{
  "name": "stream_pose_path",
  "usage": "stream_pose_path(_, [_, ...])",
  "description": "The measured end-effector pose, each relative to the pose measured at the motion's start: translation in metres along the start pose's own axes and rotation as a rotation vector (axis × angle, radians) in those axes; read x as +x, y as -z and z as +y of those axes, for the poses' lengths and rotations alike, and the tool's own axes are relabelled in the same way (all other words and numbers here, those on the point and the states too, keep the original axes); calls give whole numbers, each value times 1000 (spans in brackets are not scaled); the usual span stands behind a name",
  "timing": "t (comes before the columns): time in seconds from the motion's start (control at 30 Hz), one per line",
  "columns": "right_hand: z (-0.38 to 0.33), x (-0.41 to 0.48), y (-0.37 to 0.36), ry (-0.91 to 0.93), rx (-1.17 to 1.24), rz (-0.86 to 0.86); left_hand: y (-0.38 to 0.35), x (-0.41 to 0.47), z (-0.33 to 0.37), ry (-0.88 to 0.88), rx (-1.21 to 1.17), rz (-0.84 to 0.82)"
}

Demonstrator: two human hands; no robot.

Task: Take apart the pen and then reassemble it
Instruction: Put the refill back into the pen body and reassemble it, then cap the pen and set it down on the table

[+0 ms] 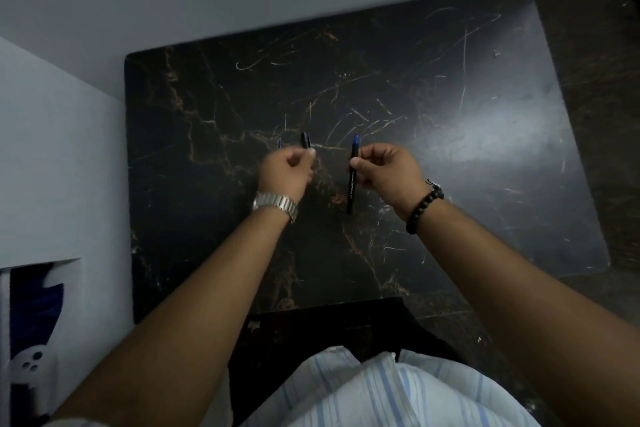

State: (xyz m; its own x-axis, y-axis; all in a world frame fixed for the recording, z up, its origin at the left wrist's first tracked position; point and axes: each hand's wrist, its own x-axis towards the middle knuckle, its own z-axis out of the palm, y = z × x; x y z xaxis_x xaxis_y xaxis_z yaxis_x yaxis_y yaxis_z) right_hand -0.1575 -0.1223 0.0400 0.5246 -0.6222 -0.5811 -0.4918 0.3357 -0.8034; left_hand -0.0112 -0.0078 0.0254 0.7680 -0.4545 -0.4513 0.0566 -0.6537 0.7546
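My right hand (384,173) pinches a black pen barrel (352,184) near its upper part. The barrel stands almost upright above the table, with a blue tip pointing away from me. My left hand (287,168) is closed around a short black pen cap (306,140) that sticks out above the fingers. A small blue piece (280,143) shows at the left side of that hand. The two hands are apart, with a gap between cap and barrel. Most of what the left hand holds is hidden by its fingers.
A dark marble-patterned table (450,149) spreads under both hands, its rounded front right corner near the floor. Pale walls (52,149) close in at the left and the back. A black stool or seat edge (329,322) lies close to my body.
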Motion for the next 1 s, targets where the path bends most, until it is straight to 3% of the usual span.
stream_pose_path(0.13, [11, 2, 4, -35, -11, 18, 1, 66, 2, -32, 277, 101])
stream_pose_path(0.3, [15, 1, 7, -44, -31, 24, -16, 115, 5, 95, 508, 18])
stream_pose_path(0.43, [16, 3, 8, -49, -48, 32, -30, 144, -11, 169, 552, -32])
stream_pose_path(0.6, [16, 6, 11, -42, -66, 33, -21, 112, 12, 142, 495, -103])
stream_pose_path(0.7, [12, 4, 9, -42, -80, 30, -16, 96, 22, 152, 335, -97])
stream_pose_path(0.87, [2, -7, 7, -32, -49, -45, -12, 58, 44, 277, -411, -206])
stream_pose_path(1.0, [-5, -15, 5, 55, -120, -100, -11, 31, 49, 262, -691, -273])
